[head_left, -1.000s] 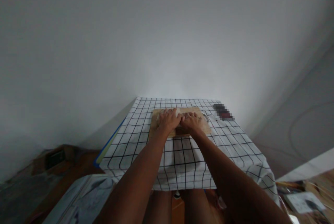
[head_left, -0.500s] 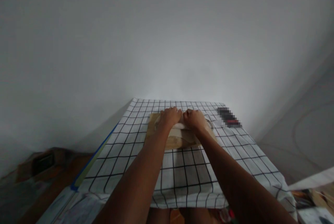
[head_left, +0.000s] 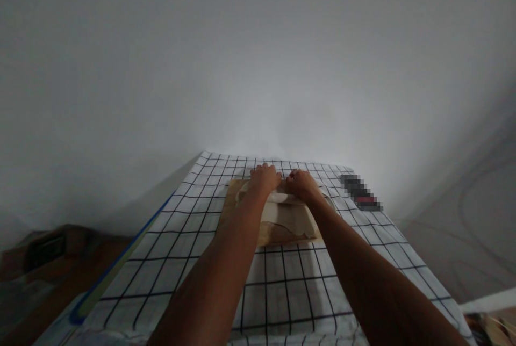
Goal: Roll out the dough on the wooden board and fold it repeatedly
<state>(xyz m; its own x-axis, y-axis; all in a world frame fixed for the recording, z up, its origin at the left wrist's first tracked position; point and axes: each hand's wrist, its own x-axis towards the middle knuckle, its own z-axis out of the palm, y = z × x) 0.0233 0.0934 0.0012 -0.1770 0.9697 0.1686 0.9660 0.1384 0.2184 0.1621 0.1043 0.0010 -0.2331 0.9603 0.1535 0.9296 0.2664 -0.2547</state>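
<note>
A sheet of pale dough [head_left: 286,217] with a ragged near edge lies flat on a wooden board [head_left: 272,237]. Across its far part runs a light-coloured rolling pin [head_left: 284,197], visible only between my hands. My left hand [head_left: 265,177] is on the pin's left side, its fingers bent over the far side. On the right side my right hand [head_left: 302,184] is closed in a fist-like grip. Both arms stretch forward over the table, and my hands hide the pin's ends and part of the dough.
The board rests on a table with a white cloth [head_left: 181,252] in a black grid pattern. A dark, pixelated object [head_left: 360,191] lies at the right edge. Behind the table rises a plain wall [head_left: 258,66]. A box-like object [head_left: 48,252] sits low at the left.
The pin and both hands have moved away from me across the dough, so more of the sheet shows in front. My view has shifted slightly, and the table looks closer.
</note>
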